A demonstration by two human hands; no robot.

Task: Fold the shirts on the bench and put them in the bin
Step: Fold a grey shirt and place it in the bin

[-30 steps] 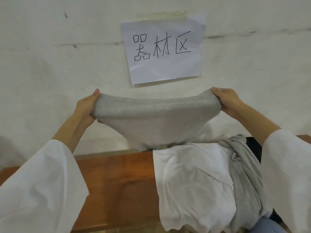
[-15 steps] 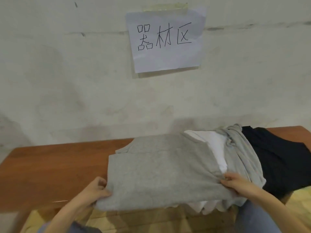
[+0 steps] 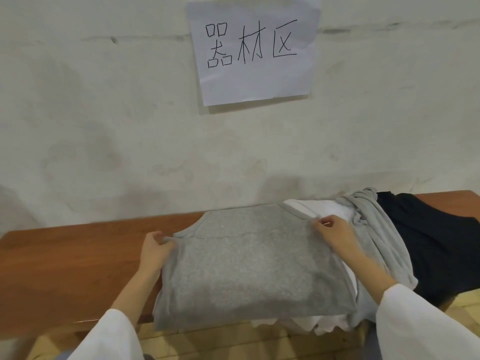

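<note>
The grey shirt (image 3: 246, 261) lies spread flat across the middle of the bench (image 3: 78, 245), collar end toward the back edge and the bottom hem drooping a bit over the front edge. The person's left hand (image 3: 154, 252) has its fingers curled round the shirt's left side, right by the armhole. The right hand (image 3: 331, 232) pinches a bit of fabric at the far right shoulder between thumb and fingertips.

Under the grey one there's a white shirt (image 3: 319, 209), peeking out at the back right and again below the hem at the front edge. Just beside that to the right sits a bunched-up light grey top (image 3: 374, 229), and a black top (image 3: 436, 245) is draped over the right end of the bench. Both arms wear loose white sleeves (image 3: 426, 326).

On the wall (image 3: 104, 126) behind hangs a taped-up paper sign (image 3: 254, 48) with handwritten characters.
</note>
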